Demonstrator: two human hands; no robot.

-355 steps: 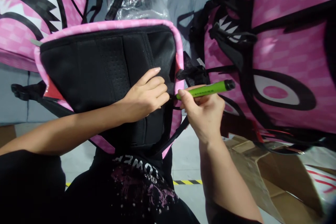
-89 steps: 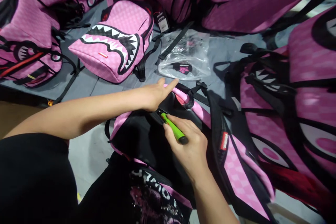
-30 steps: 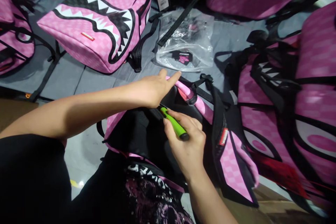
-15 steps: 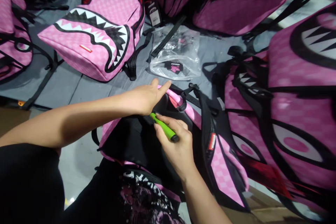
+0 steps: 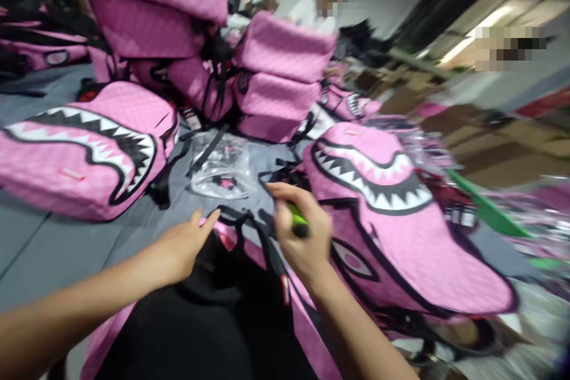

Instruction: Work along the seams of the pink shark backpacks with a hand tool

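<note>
A pink backpack with a black back panel [image 5: 196, 320] lies in front of me, back side up. My left hand [image 5: 180, 246] rests on its top edge with the fingers stretched out and holds nothing. Just right of it, my right hand [image 5: 298, 237] is raised over the bag's black straps and is closed around a green tool [image 5: 297, 222], of which only a short blurred piece shows. The whole picture is smeared by motion.
Pink shark-mouth backpacks lie at the left [image 5: 84, 151] and right [image 5: 392, 219], with several more stacked behind [image 5: 280, 77]. A clear plastic bag [image 5: 222, 169] lies on the grey table [image 5: 35, 249]. A person [image 5: 320, 9] stands beyond the stack. Cardboard boxes [image 5: 499, 148] are at the right.
The view has swung sharply upward, bringing the stacked bags and the room into sight. My right hand has lifted with the green tool off the black panel. My left hand stays on the bag's top edge.
</note>
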